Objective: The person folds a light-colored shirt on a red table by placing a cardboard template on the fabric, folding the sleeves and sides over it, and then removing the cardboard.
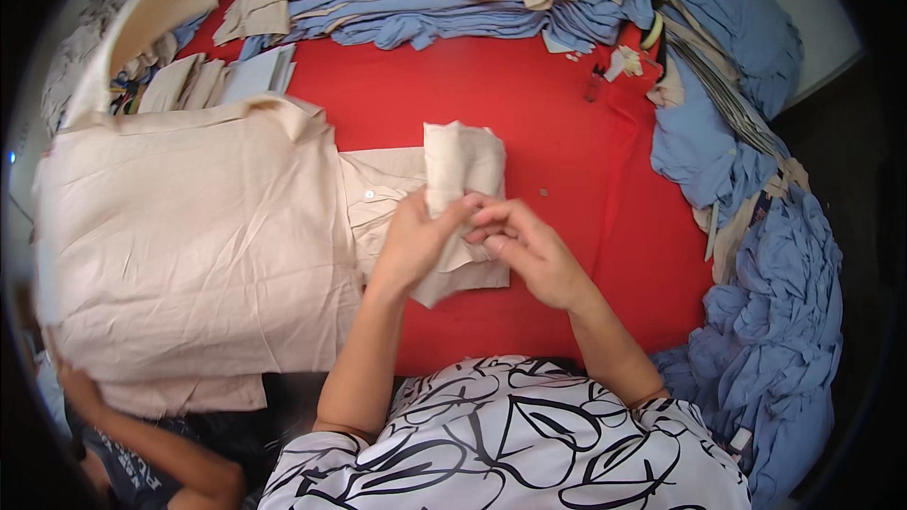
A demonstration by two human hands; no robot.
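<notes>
A folded cream cloth (463, 161) stands up in a narrow flap over a cream garment (378, 179) with a white button, lying on the red table. My left hand (416, 236) is closed on the lower part of this cloth, its thumb across the front. Curled in at the same spot, my right hand (529, 250) has its fingertips together against the cloth, close to my left thumb. The lower end of the cloth hangs below my fingers. What lies between my right fingertips is partly hidden.
A large cream fabric sheet (198, 246) covers the left side. Beside it at lower left is another person's arm (161, 444). Stacked cream and blue garments (416, 19) line the far edge; rumpled blue garments (775, 321) heap along the right. Folded pieces (260, 71) stand far left.
</notes>
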